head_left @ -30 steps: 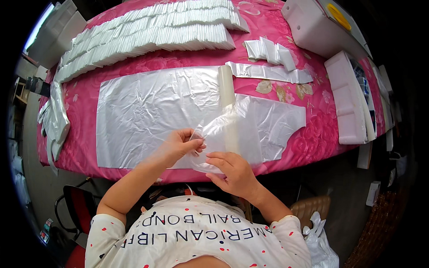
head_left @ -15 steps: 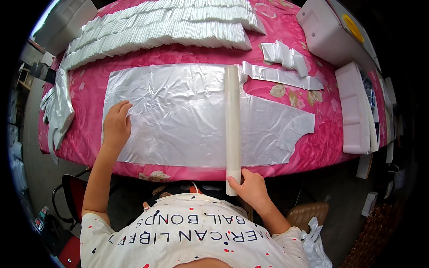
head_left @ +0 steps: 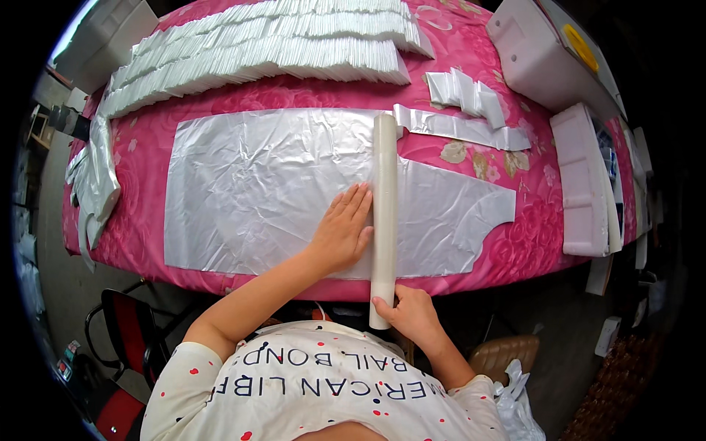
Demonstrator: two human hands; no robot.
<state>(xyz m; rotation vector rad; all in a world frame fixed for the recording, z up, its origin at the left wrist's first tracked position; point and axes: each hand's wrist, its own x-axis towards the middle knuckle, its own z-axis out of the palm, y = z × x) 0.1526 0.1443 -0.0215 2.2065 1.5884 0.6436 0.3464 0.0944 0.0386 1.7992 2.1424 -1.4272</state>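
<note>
Place: we see the pale roll point(head_left: 384, 213) lying across the silvery plastic sheet point(head_left: 250, 176), long axis pointing away from us | Left hand point(head_left: 342, 229): flat on the sheet, fingers nearly together, thumb apart — roll just to their right | Right hand point(head_left: 413, 312): nearer — thumb and fingers clamped on the roll's near end

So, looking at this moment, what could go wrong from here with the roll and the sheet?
The pale roll juts past the near edge of the pink-covered table, and the right grip holds only that end; if it loosens, the roll might swing askew. The silvery plastic sheet is wrinkled, and the left grip lies flat on it, so a sideways push could deepen the creases or shift it.
</note>
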